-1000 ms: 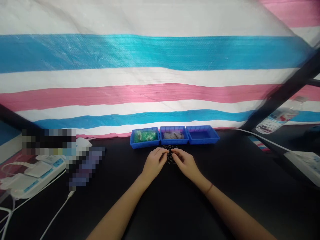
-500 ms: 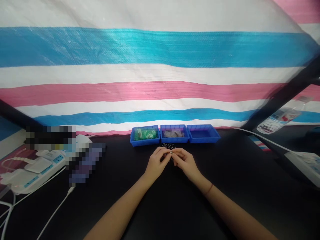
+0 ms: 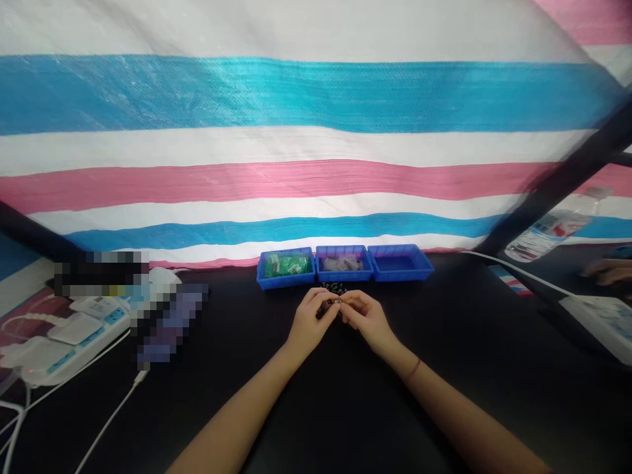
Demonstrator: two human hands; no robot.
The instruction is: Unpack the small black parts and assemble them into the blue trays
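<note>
My left hand [image 3: 310, 321] and my right hand [image 3: 368, 317] meet at the fingertips over the black table [image 3: 336, 408]. Between their pinched fingers is a small part [image 3: 338, 301], too small to make out. Just behind the fingers lies a pile of small black and silvery pieces [image 3: 334, 288], partly hidden by my hands. Beyond it three blue trays stand in a row. The left tray [image 3: 284, 284] holds green pieces in clear plastic, the middle tray [image 3: 344, 277] holds greyish pieces in clear plastic, and the right tray [image 3: 402, 276] shows only its bare inside.
At the left are a white power strip [image 3: 74, 355], cables and a pixelated device [image 3: 170, 326]. On the right I see a plastic bottle [image 3: 548, 234], another white power strip [image 3: 600, 322] and another person's hand [image 3: 612, 270]. A striped sheet [image 3: 316, 145] hangs behind the trays.
Another person's hand has come into view at the right edge. My hands stay nearly in place, with slight finger movement around the small part.
</note>
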